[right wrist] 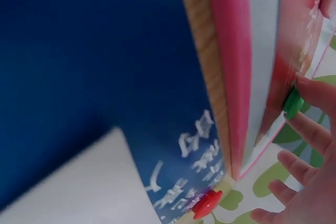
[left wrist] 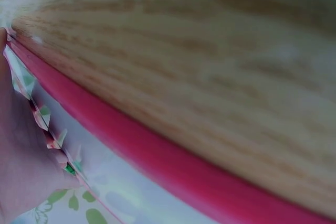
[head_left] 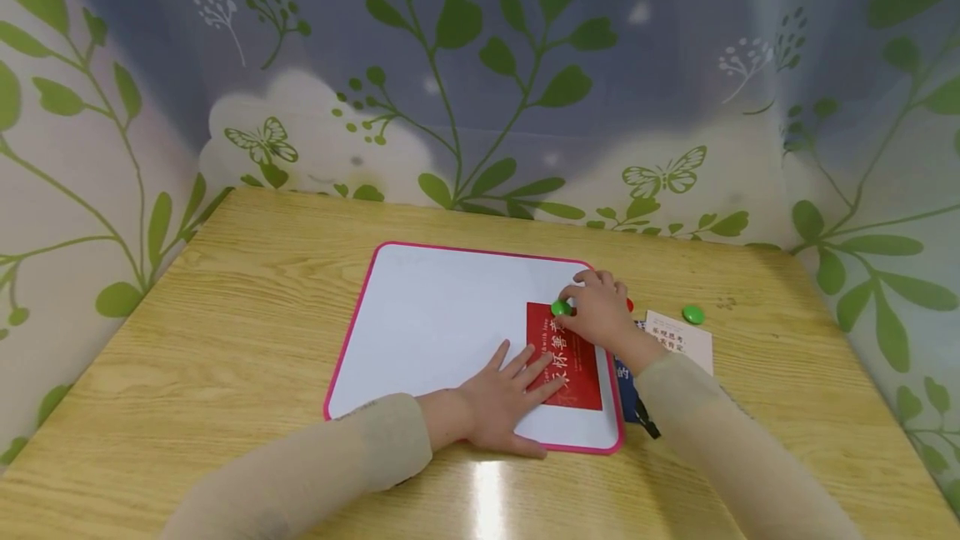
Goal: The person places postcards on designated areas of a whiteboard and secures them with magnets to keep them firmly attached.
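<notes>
A whiteboard (head_left: 442, 315) with a pink rim lies flat on the table. On its right part is a red card (head_left: 581, 365) with white lettering. My left hand (head_left: 502, 398) rests with spread fingers on the whiteboard, its fingertips over the card's left side; the thumb lies by the near rim. My right hand (head_left: 600, 311) pinches a round green magnet (head_left: 561, 307) between thumb and index finger at the card's upper edge. In the right wrist view the green magnet (right wrist: 293, 103) sits against the red card (right wrist: 294, 51), the other fingers held apart from it.
Right of the board lie a dark blue card (right wrist: 94, 66), a pale card (head_left: 678, 336) with lettering partly over it, and a black pen-like object (head_left: 647, 419). A red magnet (right wrist: 207, 204) is by the blue card. Another green magnet (head_left: 693, 314) lies farther right.
</notes>
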Motion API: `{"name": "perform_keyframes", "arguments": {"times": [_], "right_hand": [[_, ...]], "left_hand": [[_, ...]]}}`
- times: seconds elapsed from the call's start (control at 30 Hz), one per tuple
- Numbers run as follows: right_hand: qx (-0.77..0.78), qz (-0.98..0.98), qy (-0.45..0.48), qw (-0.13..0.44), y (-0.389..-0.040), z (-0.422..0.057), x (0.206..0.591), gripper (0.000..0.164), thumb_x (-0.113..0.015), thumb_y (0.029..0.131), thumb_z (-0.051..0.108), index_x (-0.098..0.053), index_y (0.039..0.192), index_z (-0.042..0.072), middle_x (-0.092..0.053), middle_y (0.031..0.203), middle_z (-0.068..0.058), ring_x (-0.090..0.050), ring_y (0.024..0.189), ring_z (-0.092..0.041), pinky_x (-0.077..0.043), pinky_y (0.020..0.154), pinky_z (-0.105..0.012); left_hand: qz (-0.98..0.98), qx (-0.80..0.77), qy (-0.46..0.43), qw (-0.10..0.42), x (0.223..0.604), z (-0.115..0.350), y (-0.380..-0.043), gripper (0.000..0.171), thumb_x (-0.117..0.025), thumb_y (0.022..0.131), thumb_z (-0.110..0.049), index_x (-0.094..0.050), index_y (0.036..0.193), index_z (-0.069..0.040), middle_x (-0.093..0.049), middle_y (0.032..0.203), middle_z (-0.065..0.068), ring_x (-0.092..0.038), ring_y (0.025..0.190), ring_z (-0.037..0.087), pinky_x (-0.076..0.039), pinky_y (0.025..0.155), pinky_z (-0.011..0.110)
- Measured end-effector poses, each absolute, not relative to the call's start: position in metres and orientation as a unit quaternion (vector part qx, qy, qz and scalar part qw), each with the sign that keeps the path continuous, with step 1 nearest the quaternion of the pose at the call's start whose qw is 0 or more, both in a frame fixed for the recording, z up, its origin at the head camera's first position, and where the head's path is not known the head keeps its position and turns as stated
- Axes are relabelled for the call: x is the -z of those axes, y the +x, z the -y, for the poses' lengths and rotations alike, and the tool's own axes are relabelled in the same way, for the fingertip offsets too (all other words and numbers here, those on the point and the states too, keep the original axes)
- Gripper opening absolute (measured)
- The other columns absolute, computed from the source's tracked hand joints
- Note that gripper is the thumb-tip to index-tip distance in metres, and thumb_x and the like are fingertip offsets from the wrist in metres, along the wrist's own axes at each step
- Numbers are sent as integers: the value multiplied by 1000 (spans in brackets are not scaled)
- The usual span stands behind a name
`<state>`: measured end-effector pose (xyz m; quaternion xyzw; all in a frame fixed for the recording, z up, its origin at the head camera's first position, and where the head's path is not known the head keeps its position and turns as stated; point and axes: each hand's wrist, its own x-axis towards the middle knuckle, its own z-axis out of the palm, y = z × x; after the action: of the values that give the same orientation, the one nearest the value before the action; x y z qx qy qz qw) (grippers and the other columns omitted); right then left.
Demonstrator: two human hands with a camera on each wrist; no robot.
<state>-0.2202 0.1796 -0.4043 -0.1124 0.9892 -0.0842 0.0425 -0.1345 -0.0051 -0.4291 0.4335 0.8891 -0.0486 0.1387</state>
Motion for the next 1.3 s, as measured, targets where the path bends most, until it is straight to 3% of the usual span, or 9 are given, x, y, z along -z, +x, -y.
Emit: {"name": "perform_keyframes", "arguments": {"times": [0.33, 0.63, 0.97, 1.3], "right_hand": [[87, -989, -113, 32, -218, -180, 407, 34, -72, 81, 29, -68, 108, 9, -47, 132, -22, -34, 127, -44, -27, 101, -65], [101, -987, -117, 31, -214, -182, 405, 64, -63, 86, 44, -48, 134, 4, -42, 138, -23, -33, 129, -44, -24, 104, -65], [122, -985, -120, 30, -206, -193, 404, 71, -54, 89, 49, -37, 141, 3, -34, 144, -25, -24, 135, -45, -18, 107, -66], [139, -983, -118, 30, -199, -205, 398, 72, -55, 90, 48, -36, 140, 0, -34, 143, -26, -22, 135, -47, -16, 106, -66]], "left_hand": [[-888, 36, 435, 147, 429, 4, -136, 88, -39, 82, -74, -11, 151, -29, -7, 160, 1, -2, 147, 27, -4, 117, 51], [-893, 8, 423, 151, 422, 13, -137, 89, -42, 82, -72, -9, 152, -28, -4, 160, 3, -1, 147, 30, -3, 116, 52], [-922, -40, 358, 141, 411, 57, -158, 90, -42, 86, -69, -5, 152, -21, 3, 159, 8, 4, 146, 36, 1, 114, 58], [-945, -83, 295, 119, 413, 107, -171, 87, -45, 88, -63, -14, 151, -13, -4, 158, 17, -1, 144, 43, 2, 110, 65]]}}
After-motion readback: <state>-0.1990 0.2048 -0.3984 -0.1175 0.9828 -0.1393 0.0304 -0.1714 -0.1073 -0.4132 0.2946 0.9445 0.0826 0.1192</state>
